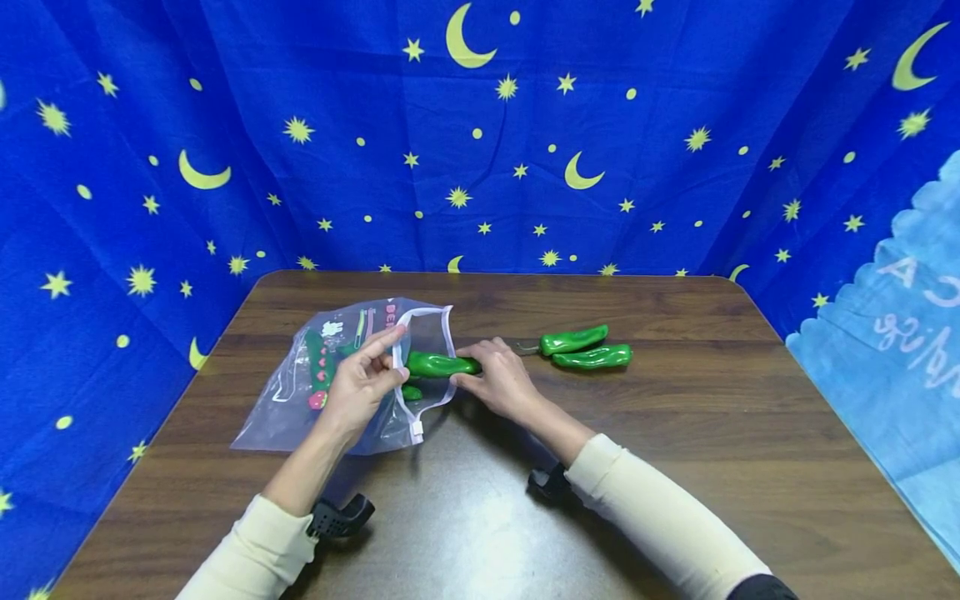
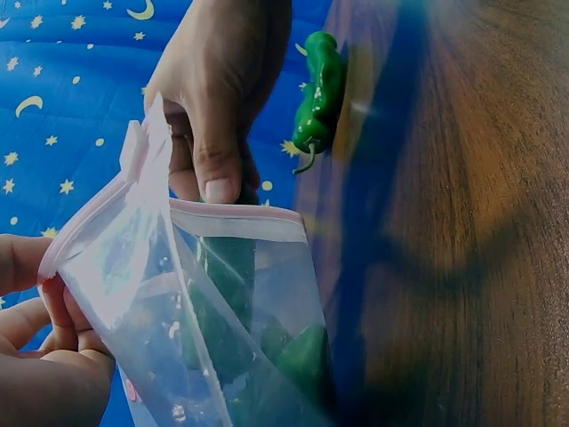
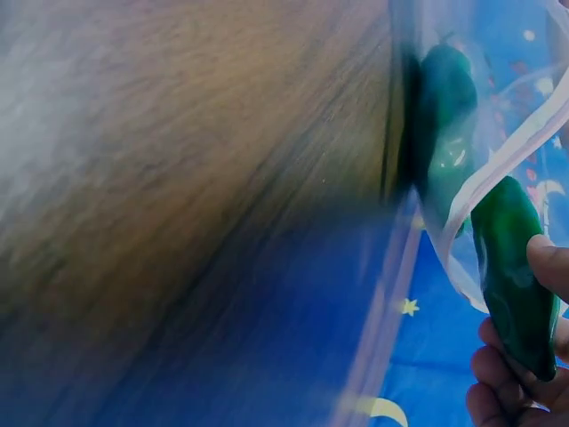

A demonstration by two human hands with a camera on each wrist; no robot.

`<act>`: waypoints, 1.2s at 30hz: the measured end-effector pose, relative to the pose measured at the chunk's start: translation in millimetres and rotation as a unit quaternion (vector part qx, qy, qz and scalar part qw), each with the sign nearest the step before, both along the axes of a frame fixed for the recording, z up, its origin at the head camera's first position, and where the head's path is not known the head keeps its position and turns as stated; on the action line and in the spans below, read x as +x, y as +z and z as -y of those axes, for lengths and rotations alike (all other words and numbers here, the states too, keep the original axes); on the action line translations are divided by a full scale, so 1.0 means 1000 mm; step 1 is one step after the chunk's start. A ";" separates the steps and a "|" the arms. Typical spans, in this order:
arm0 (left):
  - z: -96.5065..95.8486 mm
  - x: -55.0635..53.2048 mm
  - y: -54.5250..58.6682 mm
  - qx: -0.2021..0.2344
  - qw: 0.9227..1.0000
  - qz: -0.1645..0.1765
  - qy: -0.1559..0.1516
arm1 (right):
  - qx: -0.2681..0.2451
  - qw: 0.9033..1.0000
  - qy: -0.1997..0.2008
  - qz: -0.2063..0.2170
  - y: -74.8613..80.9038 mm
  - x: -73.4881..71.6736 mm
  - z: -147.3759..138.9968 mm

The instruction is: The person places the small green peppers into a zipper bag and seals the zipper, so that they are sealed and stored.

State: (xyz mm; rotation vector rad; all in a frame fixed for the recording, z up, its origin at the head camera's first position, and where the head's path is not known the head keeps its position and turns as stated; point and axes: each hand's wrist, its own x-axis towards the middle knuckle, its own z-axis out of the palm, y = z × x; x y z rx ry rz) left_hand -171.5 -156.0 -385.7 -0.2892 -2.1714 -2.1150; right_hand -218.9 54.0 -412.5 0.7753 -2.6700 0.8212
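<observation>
Green and glossy, a long plastic-looking pepper (image 1: pixel 438 365) sits near the centre of the head view, its left part inside the mouth of a clear plastic bag with a pale pink zip rim (image 1: pixel 281 421). The right hand (image 1: pixel 506 379) grips the pepper's right end; the left hand (image 1: pixel 356 390) pinches the bag's rim. Another green pepper (image 1: pixel 412 392) shows inside, just below. Right of centre, two shiny green peppers (image 1: pixel 592 357) lie side by side on the brown wood-grain table (image 1: pixel 675 450).

One bag (image 1: pixel 281 423), peppers (image 1: pixel 438 365) (four-plus)
</observation>
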 end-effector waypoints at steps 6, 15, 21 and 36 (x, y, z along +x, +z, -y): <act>0.001 0.000 0.000 -0.004 1.000 0.001 0.000 | -0.008 1.000 0.001 0.009 0.001 0.000 0.006; 0.001 0.000 -0.001 -0.005 1.000 0.003 -0.003 | -0.020 1.000 0.013 -0.011 0.001 0.000 0.019; 0.001 0.000 0.000 -0.005 1.000 0.000 -0.005 | -0.014 0.999 0.020 -0.024 0.003 0.000 0.027; 0.002 0.000 0.001 -0.005 1.000 -0.004 -0.002 | 0.034 0.998 0.023 -0.050 0.005 -0.004 0.046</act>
